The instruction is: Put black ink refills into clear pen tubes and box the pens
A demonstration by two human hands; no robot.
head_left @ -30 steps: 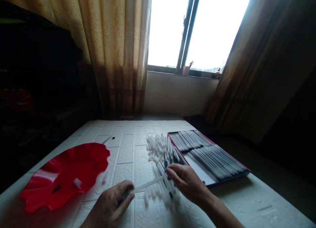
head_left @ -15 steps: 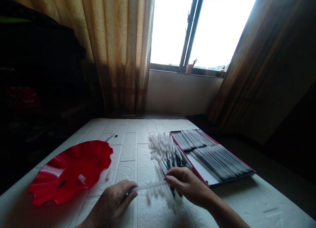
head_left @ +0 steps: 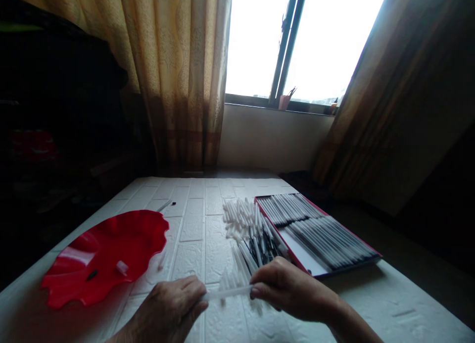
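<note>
Between my two hands a translucent white pen barrel point(head_left: 228, 293) lies almost level, just above the table. My left hand point(head_left: 170, 303) pinches its left end between thumb and fingers. The other end is in the closed thumb and fingertips of my right hand point(head_left: 293, 288). Behind the barrel, blurred clear pieces point(head_left: 230, 277) lie on the table. Beyond my right hand is a heap of thin black-and-clear pen parts point(head_left: 263, 244), and past it a pile of short white tubes point(head_left: 239, 217). A shallow red-edged box point(head_left: 293, 241) holds two rows of grey-white pens with dark ends point(head_left: 334, 244).
A wavy-rimmed red bowl point(head_left: 144, 239) stands at the left, with a small clear piece and a dark piece inside. Behind it lie a thin clear stick point(head_left: 164, 206) and a small black bit point(head_left: 173, 203). The white brick-patterned table point(head_left: 193, 212) ends below the window.
Both hands have come slightly lower and nearer with the barrel still between them. My right hand has shifted a little to the right, uncovering more of the black parts.
</note>
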